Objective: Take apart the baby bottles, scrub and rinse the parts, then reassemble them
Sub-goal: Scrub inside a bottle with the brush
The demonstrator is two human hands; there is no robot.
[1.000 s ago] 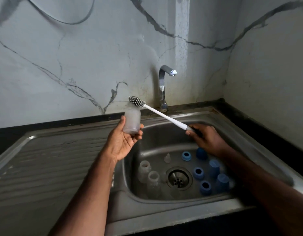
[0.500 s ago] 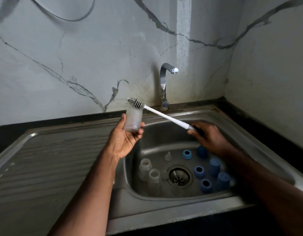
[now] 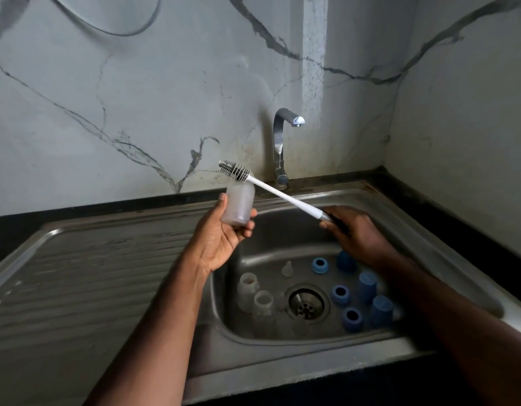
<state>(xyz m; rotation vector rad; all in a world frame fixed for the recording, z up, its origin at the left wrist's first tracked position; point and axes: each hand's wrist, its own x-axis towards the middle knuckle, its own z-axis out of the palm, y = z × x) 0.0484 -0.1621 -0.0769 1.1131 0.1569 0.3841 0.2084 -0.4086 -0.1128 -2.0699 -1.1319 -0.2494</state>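
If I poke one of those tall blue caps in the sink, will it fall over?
Probably. The blue cap stands upright, taller than wide, so it looks tippy. It seems light plastic, and being round it may roll across the smooth steel sink toward the drain.

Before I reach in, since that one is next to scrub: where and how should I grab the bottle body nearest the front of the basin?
Probably from above: the front bottle seems to stand upright, mouth up, in the basin. Close your fingers round its narrower neck; a second bottle crowds it behind and to the left.
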